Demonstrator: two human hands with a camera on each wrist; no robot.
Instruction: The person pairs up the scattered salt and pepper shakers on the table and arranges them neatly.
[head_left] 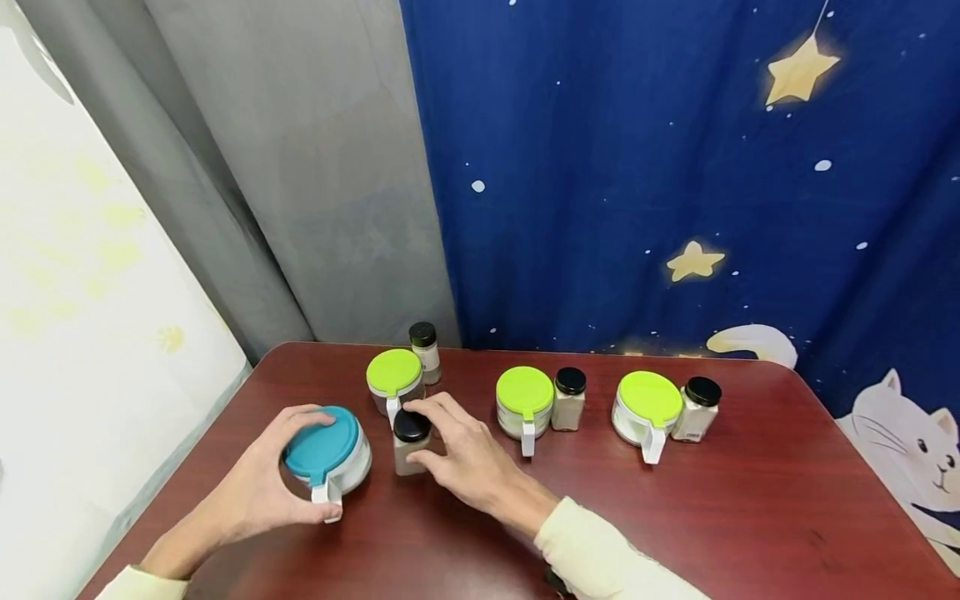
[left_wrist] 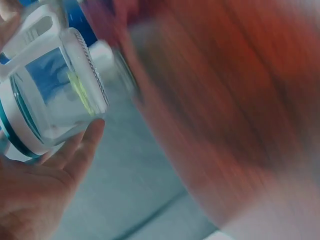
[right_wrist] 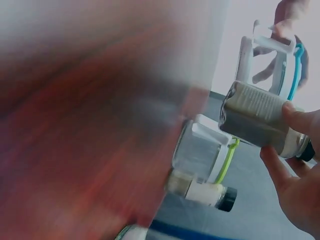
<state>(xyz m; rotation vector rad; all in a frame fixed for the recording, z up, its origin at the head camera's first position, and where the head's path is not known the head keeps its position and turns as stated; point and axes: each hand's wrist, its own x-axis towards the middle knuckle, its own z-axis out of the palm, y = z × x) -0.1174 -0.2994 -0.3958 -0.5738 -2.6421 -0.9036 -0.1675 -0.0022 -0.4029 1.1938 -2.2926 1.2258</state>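
My left hand [head_left: 258, 475] holds a round glass seasoning jar with a teal lid [head_left: 322, 446], its thumb at the white handle and its fingers around the far side. Clear glass walls of this jar [left_wrist: 55, 95] show in the left wrist view. Beside it, my right hand [head_left: 480, 454] grips a square spice bottle with a black cap [head_left: 410, 457] between thumb and fingers. A printed label covers one side of the bottle [right_wrist: 257, 102] in the right wrist view. Just behind it stands a lime-lidded jar [head_left: 393, 371], partly hidden by the bottle and hand.
A small black-capped bottle [head_left: 426, 354] stands at the back left. Two more lime-lidded jars, one in the middle [head_left: 523, 396] and one at right [head_left: 648, 404], each have a black-capped bottle at their right. The red-brown table [head_left: 765, 500] ends at curtains [head_left: 600, 208].
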